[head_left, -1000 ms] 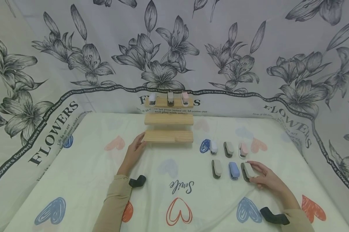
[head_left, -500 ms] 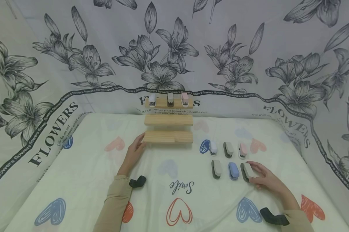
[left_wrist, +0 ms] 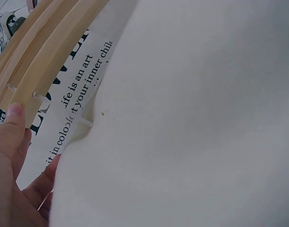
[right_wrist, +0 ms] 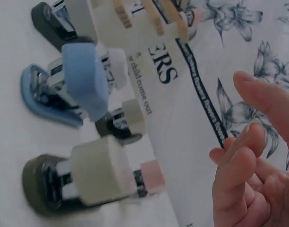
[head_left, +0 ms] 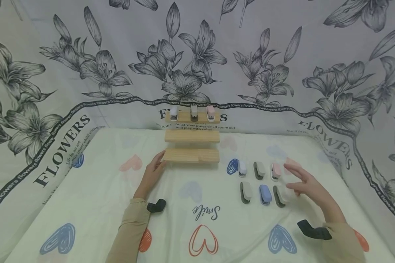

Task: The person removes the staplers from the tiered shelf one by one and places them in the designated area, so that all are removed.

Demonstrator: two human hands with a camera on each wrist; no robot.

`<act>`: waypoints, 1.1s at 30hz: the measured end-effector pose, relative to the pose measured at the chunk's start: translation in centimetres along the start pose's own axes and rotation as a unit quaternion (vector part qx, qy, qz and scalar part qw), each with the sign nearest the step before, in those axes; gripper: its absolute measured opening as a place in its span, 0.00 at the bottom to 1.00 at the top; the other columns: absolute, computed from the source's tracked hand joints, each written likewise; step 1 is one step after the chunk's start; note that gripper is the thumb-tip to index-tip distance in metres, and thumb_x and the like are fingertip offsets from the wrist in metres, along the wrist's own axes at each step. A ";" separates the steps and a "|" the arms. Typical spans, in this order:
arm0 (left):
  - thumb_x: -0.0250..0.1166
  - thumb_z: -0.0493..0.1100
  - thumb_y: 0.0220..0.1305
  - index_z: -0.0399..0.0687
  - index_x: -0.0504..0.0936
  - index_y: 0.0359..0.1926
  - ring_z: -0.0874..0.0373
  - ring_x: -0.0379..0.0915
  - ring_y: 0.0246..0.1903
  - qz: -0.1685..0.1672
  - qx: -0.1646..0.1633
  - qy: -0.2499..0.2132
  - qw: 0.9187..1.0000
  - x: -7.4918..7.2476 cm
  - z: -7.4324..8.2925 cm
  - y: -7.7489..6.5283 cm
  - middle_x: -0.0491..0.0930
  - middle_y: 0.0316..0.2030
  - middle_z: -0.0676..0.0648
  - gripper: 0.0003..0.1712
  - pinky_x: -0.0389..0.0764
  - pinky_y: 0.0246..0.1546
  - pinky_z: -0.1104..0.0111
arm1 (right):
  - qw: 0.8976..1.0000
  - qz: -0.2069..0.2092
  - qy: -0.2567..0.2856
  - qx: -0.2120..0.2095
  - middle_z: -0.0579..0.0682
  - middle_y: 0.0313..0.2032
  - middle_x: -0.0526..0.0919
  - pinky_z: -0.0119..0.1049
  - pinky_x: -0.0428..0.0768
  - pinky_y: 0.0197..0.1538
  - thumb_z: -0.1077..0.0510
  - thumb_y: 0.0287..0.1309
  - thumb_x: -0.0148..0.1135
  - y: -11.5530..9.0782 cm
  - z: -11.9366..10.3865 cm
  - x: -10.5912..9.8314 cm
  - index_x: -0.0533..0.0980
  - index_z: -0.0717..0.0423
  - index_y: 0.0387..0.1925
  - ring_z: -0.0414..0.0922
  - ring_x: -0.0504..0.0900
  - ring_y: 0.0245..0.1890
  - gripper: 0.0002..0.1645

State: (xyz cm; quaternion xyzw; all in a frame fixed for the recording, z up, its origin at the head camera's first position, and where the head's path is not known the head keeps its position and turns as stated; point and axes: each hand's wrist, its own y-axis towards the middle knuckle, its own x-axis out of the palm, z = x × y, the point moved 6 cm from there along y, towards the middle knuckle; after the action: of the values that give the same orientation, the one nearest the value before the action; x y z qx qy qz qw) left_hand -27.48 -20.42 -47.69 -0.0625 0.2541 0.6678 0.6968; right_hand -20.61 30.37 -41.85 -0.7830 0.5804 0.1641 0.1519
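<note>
Nearest, a black fitting (head_left: 315, 231) is jutting from the right sleeve (head_left: 343, 241), and a second black fitting (head_left: 156, 205) is jutting from the left cuff. Beyond them, three staplers are lying in a row on the table (head_left: 171, 233): a grey stapler (head_left: 245, 192), a blue stapler (head_left: 265, 194) and a dark-based grey stapler (head_left: 279, 196). At two o'clock from that last one, the right hand (head_left: 308, 185) is hovering, its grip loose and holding nothing, the fingers apart from every stapler. At twelve o'clock from the row, a white stapler (head_left: 242, 168), another grey stapler (head_left: 259, 170) and a pink stapler (head_left: 275, 171) are forming a second row.

Towards ten o'clock, a three-tier wooden rack (head_left: 191, 155) is standing. At its eight o'clock, the left hand (head_left: 150, 174) is pinching the lowest board's end, thumb in front. Farthest, the top tier is bearing white (head_left: 173, 113), grey (head_left: 194, 113) and pink (head_left: 210, 112) staplers.
</note>
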 end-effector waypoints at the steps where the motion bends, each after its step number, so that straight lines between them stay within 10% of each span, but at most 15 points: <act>1: 0.50 0.51 0.67 0.55 0.57 0.66 0.47 0.69 0.45 0.000 0.002 -0.003 1.000 0.0 0.1 0.0 0.58 0.63 0.46 0.28 0.68 0.46 0.51 | 1.000 -0.001 0.000 -0.007 0.62 0.66 0.45 0.38 0.71 0.20 0.63 0.55 0.59 0.5 -0.6 0.1 0.52 0.57 0.66 0.47 0.65 0.15 0.39; 10: 0.50 0.42 0.68 0.44 0.57 0.65 0.42 0.66 0.47 -0.006 0.002 -0.022 1.000 -0.2 3.5 -1.0 0.57 0.63 0.39 0.26 0.65 0.49 0.49 | 0.997 -0.028 0.039 -0.063 0.54 0.66 0.50 0.39 0.71 0.19 0.62 0.56 0.59 5.8 -5.7 2.4 0.53 0.51 0.67 0.49 0.67 0.16 0.39; 33: 0.50 0.42 0.68 0.44 0.58 0.65 0.44 0.68 0.46 -0.001 0.005 -0.014 1.000 -0.4 3.8 -1.0 0.58 0.62 0.40 0.26 0.67 0.47 0.51 | 0.993 -0.028 0.070 -0.086 0.47 0.65 0.56 0.37 0.77 0.28 0.59 0.52 0.64 18.8 -14.4 7.9 0.57 0.50 0.65 0.45 0.74 0.20 0.41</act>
State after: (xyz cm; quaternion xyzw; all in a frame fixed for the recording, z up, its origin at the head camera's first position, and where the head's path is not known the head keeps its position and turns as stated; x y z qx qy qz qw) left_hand -25.47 -19.22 -44.53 -0.0504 0.2475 0.6667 0.7012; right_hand -35.28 12.11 -33.21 -0.8187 0.5513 0.1535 0.0474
